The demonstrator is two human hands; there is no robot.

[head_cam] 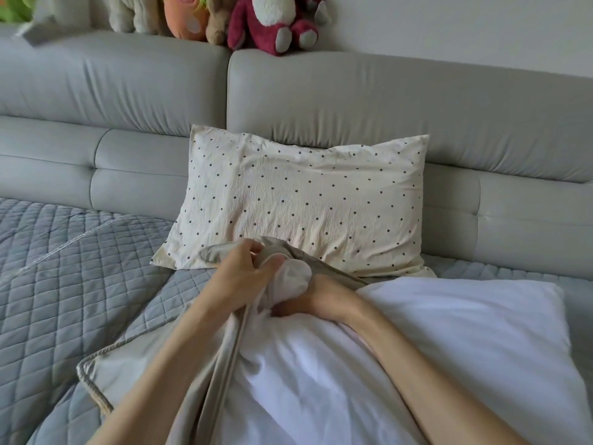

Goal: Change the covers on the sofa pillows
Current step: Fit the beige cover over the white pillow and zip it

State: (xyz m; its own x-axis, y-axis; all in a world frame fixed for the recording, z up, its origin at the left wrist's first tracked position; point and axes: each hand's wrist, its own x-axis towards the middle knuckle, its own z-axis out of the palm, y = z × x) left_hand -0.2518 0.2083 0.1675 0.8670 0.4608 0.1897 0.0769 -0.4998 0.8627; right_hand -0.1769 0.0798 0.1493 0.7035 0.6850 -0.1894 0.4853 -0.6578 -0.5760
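Grey sofa (385, 101), left hand (237, 271) gripping beige cover (205, 374)

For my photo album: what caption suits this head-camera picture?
Both hands, left and right, work a white pillow and its beige cover on the sofa.

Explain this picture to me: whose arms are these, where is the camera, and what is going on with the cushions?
There is no machine here. A person wears a camera on the head, so you look down along their own bare arms. The left hand pinches the edge of a beige cover, and the right hand has a grip on a corner of the white pillow, which is partly out of that cover. Both lie on a grey quilted blanket. Behind them a dotted pillow leans against the grey sofa back. Soft toys sit along its top edge.
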